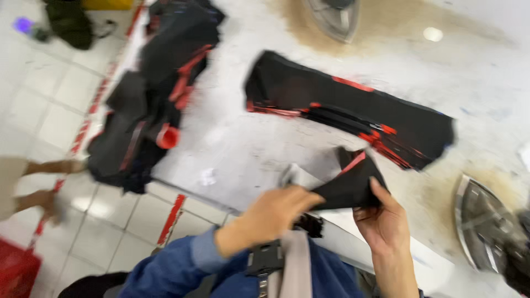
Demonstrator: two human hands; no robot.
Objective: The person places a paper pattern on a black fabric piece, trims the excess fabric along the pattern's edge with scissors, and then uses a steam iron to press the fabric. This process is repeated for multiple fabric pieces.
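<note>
Seen from the head camera, looking down: a person in a blue sleeve stands at the edge of a worn white table [232, 149] and holds a small black fabric piece [348, 187] with a red stripe, lifted just above the table's near edge. The left hand [270, 218] is closed around the piece's near end, fingers curled over it; the right hand [381, 218] pinches its right side, thumb up against the cloth and the other fingers tucked behind. The frame is blurred by motion, so finer detail of the grip is hard to tell. Just beyond the hands, a long black fabric panel [353, 107] with red trim lies flat on the table. At the table's left edge a heap of black and red pieces [149, 105] spills over. An iron [337, 16] sits at the far side, and a metal iron rest [483, 221] sits near the right hand. The work in hand looks like folding or turning the small piece; the next move would seem to need both hands keeping it taut.
</note>
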